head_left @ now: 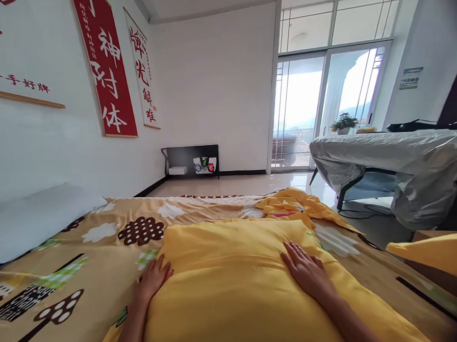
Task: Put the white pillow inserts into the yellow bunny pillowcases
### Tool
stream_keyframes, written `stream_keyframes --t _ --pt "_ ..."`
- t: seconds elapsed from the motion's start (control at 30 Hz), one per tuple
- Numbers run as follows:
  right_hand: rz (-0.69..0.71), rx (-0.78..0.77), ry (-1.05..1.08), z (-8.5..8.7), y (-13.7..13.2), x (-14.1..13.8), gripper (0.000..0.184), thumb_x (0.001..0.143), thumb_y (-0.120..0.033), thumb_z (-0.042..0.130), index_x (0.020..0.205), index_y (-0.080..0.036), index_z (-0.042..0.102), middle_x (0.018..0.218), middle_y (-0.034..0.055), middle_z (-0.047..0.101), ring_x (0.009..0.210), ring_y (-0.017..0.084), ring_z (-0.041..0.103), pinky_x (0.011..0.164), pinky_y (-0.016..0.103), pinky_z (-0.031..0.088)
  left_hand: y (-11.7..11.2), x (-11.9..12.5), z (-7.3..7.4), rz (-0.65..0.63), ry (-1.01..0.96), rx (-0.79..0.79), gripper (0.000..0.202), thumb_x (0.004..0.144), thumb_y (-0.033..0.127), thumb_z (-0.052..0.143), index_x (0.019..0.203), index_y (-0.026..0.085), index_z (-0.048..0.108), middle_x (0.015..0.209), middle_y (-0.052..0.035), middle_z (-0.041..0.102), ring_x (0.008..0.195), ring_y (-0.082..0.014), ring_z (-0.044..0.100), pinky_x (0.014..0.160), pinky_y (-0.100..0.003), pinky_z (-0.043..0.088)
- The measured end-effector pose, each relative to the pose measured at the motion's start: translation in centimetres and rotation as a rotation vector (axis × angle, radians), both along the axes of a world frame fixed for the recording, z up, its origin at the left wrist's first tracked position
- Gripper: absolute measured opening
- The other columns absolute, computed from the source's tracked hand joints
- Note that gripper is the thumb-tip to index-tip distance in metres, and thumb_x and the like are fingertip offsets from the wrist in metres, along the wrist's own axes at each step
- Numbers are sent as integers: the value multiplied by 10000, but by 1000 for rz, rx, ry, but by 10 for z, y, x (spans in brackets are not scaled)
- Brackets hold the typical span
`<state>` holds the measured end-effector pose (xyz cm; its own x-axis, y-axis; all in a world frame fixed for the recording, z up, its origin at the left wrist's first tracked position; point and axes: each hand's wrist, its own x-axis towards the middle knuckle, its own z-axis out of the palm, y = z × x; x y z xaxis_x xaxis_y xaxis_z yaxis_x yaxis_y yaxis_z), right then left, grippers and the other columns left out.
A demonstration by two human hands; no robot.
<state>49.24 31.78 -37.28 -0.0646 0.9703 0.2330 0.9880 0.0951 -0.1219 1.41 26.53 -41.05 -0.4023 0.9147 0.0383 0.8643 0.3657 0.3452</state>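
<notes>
A plump yellow pillow [227, 293] lies on the bed in front of me, with a fold line across its upper part. On its left edge rests my left hand [156, 276], fingers extended against the fabric. My right hand [304, 269] lies flat on the pillow's right side, its fingers stretched toward the far edge. Neither hand grips anything. Just beyond the pillow's far right corner, a crumpled yellow cloth [318, 207] is spread on the bed.
The tan patterned bedsheet [67, 307] surrounds the pillow. A white pillow [43, 216] lies at left. More yellow fabric [432, 252] is at right, with something dark and blurred beside it. Beyond stand a plastic-covered table [388, 145], a low black stand [185, 155] and sliding glass doors [298, 111].
</notes>
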Motion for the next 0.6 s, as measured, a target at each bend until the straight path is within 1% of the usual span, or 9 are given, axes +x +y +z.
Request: stream_keyframes --t 0.07,0.13,0.2,0.27,0.33,0.4,0.5,0.6 --pt "-62 -48 -57 -6 -4 26 576 950 -432 217 1472 -208 314 1535 46 264 1421 204 220 1116 477 239 1 -1 -2 -27 0 24 555 851 466 432 1370 269 450 1518 -62 345 1408 -293 272 1097 -532 272" --pt "-91 -110 -89 -10 -7 51 546 935 -389 231 1440 -251 385 1526 39 288 1411 230 250 1077 512 293 1 0 1 -40 -9 48 469 865 408 419 1301 271 526 1502 -35 378 1398 -256 303 1120 -460 267" --pt "-72 -137 -90 -13 -9 74 524 910 -351 254 1378 -285 480 1497 44 355 1391 253 296 1010 537 368 0 0 7 -21 -22 77 445 904 362 334 1262 230 561 1458 -54 447 1368 -215 366 1115 -380 293" --pt "-89 -112 -40 -18 -13 91 525 895 -344 253 1336 -289 531 1475 54 394 1375 261 331 963 542 414 -5 2 14 32 -38 107 502 940 361 217 1281 186 541 1411 -84 502 1320 -200 438 1075 -345 352" --pt "-127 -78 -1 -25 -20 104 533 884 -345 255 1326 -269 544 1473 58 396 1366 256 348 974 533 414 -13 3 20 98 -45 142 573 956 382 108 1320 166 495 1394 -94 521 1282 -196 484 1025 -332 406" --pt "-152 -65 -29 -33 -34 114 533 870 -315 279 1327 -243 544 1462 67 409 1348 257 379 1004 526 391 -24 4 24 156 -40 171 600 954 399 79 1322 150 483 1362 -112 549 1242 -206 524 978 -322 440" --pt "-114 -20 -168 -47 -67 129 527 839 -218 309 1291 -180 577 1432 108 446 1316 264 426 1004 489 394 -45 8 28 218 -10 187 562 933 405 173 1243 107 536 1243 -176 619 1151 -278 584 915 -370 467" --pt "-74 61 -247 -60 -107 141 509 820 -182 318 1223 -158 629 1429 134 447 1307 288 433 958 475 420 -66 13 30 225 21 210 521 919 393 212 1183 113 562 1176 -190 640 1102 -314 594 881 -401 464"
